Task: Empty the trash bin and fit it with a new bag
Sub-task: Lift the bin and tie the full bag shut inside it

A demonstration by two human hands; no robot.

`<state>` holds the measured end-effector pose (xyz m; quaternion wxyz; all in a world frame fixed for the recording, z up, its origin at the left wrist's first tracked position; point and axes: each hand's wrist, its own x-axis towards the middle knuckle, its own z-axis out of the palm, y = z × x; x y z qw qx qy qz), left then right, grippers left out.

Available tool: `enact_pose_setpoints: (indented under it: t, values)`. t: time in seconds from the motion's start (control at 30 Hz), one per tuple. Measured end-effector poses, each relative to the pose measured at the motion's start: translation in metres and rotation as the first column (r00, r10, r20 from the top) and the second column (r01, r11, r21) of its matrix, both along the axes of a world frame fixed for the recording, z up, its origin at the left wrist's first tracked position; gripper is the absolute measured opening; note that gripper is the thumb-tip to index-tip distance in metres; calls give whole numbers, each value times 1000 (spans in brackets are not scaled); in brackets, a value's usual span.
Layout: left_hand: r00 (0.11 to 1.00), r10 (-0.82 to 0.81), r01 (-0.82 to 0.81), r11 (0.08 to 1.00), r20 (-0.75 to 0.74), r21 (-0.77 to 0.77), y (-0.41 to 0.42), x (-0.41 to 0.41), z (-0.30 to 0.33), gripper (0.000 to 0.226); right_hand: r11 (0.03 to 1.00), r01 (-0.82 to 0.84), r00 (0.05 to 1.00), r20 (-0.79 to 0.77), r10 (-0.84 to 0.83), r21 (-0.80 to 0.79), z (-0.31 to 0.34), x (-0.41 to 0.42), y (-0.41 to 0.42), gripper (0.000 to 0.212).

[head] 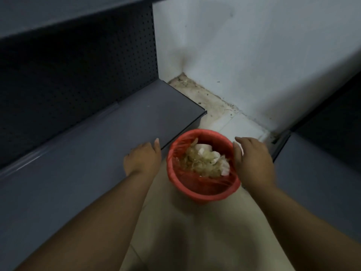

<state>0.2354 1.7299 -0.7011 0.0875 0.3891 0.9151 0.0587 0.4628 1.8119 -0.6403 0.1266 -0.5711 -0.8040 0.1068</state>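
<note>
A small red trash bin (pixel 203 189) stands on the pale tiled floor between two grey shelf units. A thin red bag (pixel 176 153) lines it and folds over its rim. Inside lies a heap of yellowish scraps and crumpled white tissue (pixel 205 160). My left hand (pixel 143 156) hovers just left of the bin, fingers relaxed, holding nothing. My right hand (pixel 252 163) is at the bin's right rim, fingers straight and spread; whether it touches the rim I cannot tell.
A grey metal shelf (pixel 121 132) with a perforated back panel runs along the left. Another grey shelf (pixel 312 173) sits at the right. A white wall (pixel 254 55) meets a dirty floor corner (pixel 195 90) behind the bin.
</note>
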Motion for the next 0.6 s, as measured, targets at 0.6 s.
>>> enact_pose_setpoints:
  t: [0.6]
  values:
    - [225,180,-572,820,958,-19,56,8,-141,83,983,98,986,-150,-74,156,-111,13,20,37]
